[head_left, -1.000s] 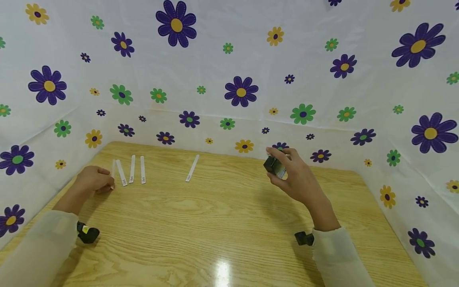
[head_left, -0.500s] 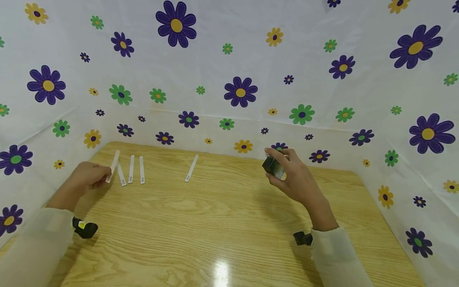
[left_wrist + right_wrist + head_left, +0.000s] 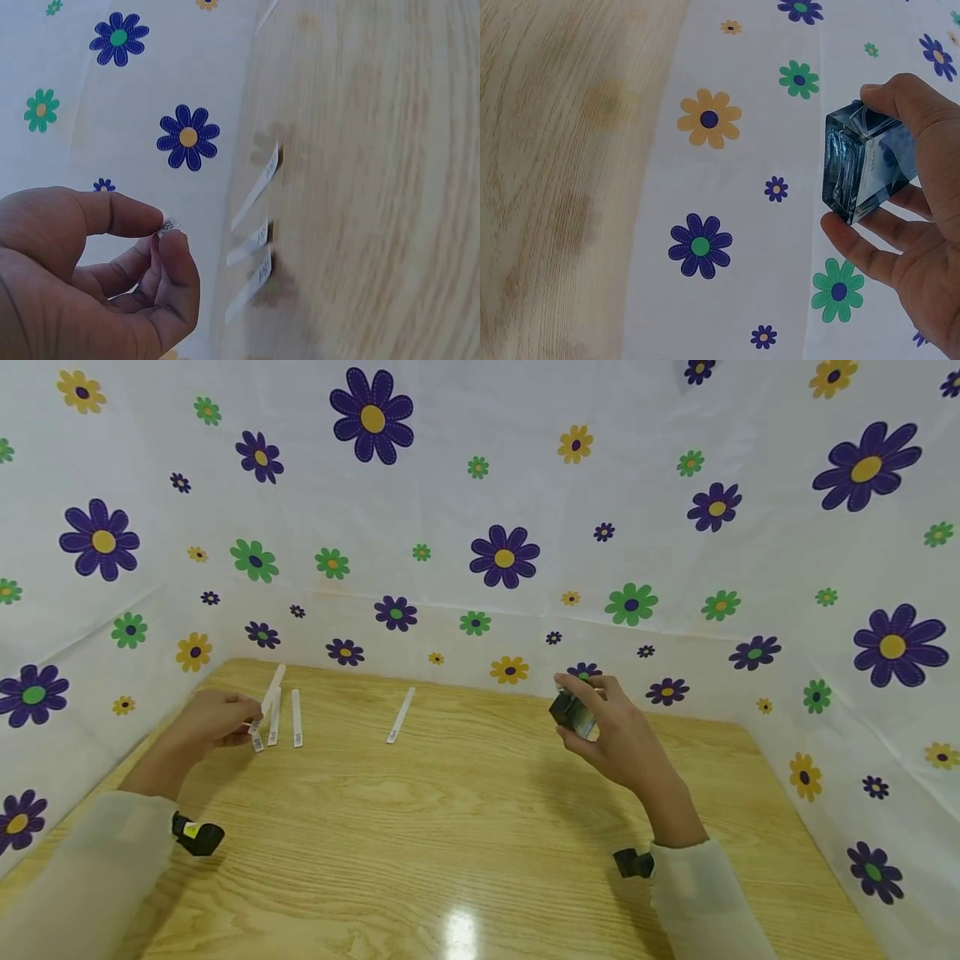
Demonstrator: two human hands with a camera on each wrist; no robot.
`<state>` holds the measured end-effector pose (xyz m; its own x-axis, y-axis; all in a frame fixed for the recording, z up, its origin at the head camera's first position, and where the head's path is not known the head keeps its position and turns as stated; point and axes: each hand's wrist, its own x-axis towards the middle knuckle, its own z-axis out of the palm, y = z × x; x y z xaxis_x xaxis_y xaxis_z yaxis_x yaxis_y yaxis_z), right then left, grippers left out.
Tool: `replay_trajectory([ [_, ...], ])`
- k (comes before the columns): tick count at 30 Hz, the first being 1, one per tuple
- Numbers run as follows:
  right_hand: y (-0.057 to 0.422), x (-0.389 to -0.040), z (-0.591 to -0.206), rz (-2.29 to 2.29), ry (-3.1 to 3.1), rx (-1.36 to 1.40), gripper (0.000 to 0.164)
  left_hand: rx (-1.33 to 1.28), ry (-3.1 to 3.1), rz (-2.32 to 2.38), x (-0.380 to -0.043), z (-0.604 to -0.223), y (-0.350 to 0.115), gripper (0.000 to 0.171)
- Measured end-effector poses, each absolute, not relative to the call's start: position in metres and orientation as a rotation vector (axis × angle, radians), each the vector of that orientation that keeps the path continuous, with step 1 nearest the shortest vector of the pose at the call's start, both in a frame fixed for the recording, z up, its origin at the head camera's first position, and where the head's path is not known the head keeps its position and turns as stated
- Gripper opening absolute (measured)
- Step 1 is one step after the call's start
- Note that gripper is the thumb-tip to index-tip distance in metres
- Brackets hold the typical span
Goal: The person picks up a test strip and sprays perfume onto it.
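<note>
My left hand (image 3: 213, 722) pinches a white paper test strip (image 3: 274, 683) between thumb and forefinger, at the left of the table. In the left wrist view only the printed end of that strip (image 3: 169, 225) shows at the fingertips. Just beyond these fingers lie more strips: one partly covered (image 3: 258, 743), then two more side by side, the rightmost being a whole strip (image 3: 297, 718). Over the table's right half, my right hand (image 3: 626, 739) grips a squarish glass perfume bottle (image 3: 573, 714). Bluish clear glass with a pale label (image 3: 881, 161) shows in the right wrist view.
Apart from the others, a single strip (image 3: 401, 715) lies near the back middle of the wooden table (image 3: 435, 827). White flowered cloth (image 3: 420, 502) stands as walls at the back and both sides. Each wrist carries a small black camera (image 3: 198, 835).
My left hand has picked up the leftmost strip and shifted right with it, now overlapping the strips beside it. My right hand holds the bottle in nearly the same place.
</note>
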<state>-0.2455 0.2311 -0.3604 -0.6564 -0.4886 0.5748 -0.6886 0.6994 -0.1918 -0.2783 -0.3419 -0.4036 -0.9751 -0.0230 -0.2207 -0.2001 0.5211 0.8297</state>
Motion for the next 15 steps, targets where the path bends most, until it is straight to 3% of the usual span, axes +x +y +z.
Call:
replay_trajectory([
  [15, 0.230, -0.245, -0.361, 0.537, -2.428, 0.891, 0.074, -0.050, 2.542, 1.472, -0.283, -0.393, -0.289, 0.047],
])
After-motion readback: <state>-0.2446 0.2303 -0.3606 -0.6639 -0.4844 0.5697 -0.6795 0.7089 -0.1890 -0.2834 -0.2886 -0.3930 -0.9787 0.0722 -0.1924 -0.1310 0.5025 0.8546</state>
